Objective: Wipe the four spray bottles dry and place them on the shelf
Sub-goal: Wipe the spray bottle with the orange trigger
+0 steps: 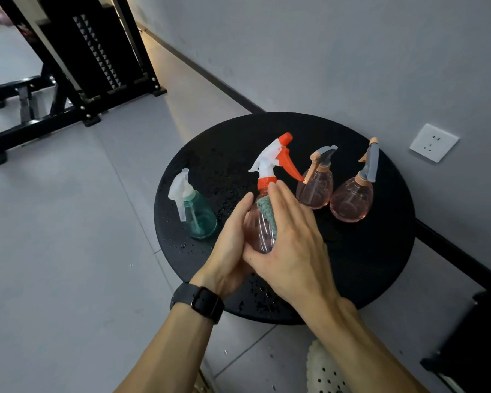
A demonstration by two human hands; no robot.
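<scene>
The left hand (229,242) grips the lower body of the pink bottle with the orange-and-white trigger (262,222), holding it upright over the near middle of the round black table (380,268). The right hand (292,245) lies flat against the bottle's right side, fingers stretched up to the orange collar, pressing a teal cloth (268,212) onto the plastic; only a strip of the cloth shows between the fingers and the bottle. A dark watch (206,302) sits on the left wrist.

To the left, the teal bottle with a white trigger (199,217) stands on the table, near the held one but apart from it. To the right, two round pink bottles with grey and peach heads stand just beside each other, the nearer one (315,191) and the farther one (352,199), close to the wall. Water droplets (255,299) speckle the tabletop. A white wall socket (433,142) sits on the grey wall.
</scene>
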